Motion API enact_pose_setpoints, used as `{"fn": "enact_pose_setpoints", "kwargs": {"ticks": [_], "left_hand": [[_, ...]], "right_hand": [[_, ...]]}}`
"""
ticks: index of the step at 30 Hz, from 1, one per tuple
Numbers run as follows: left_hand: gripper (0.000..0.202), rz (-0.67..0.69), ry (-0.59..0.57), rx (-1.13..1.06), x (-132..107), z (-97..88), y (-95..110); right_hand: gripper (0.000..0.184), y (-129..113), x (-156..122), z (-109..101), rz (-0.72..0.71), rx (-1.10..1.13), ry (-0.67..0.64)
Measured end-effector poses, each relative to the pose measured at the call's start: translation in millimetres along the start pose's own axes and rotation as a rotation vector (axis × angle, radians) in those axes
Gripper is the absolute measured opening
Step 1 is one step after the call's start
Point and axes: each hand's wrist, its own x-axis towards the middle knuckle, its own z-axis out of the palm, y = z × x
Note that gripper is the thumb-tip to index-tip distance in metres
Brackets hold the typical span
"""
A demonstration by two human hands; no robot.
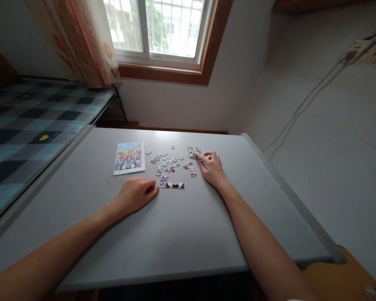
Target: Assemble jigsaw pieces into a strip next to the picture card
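Loose jigsaw pieces (167, 161) lie scattered across the far middle of a grey table (175, 234). A short joined strip of pieces (172, 184) lies nearer to me. My left hand (136, 194) rests on the table just left of that strip, fingers curled under, with nothing visible in them. My right hand (211, 167) reaches to a small pile of pieces (193, 151), its index finger stretched out and touching the pile. A printed reference picture (129, 157) lies flat to the left of the pieces.
A bed with a checked cover (25, 125) stands along the table's left side. A window (158, 27) and curtain (81, 42) are behind. A white wall (332, 146) with a cable and socket (359, 50) runs close along the right edge.
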Motion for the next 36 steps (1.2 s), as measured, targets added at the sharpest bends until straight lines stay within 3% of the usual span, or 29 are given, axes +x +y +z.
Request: {"fn": "enact_pose_setpoints", "kwargs": {"ticks": [10,17,24,31,36], "left_hand": [[0.038,-0.004,0.001,0.015,0,1.0,0],[0.039,-0.007,0.010,0.014,0,0.3,1],[0.039,-0.003,0.017,0.005,0,-0.5,2],[0.039,0.007,0.016,-0.001,0,0.4,1],[0.039,0.008,0.020,-0.007,0,0.3,1]], "right_hand": [[0.033,7,0,-1,0.042,0.079,0.122],[0.039,-5,-1,-2,0.002,-0.030,-0.003],[0.038,0,-2,-3,0.154,-0.056,0.041],[0.041,1,-2,-3,0.144,-0.059,0.021],[0.037,3,-2,-5,0.228,-0.073,0.031]]}}
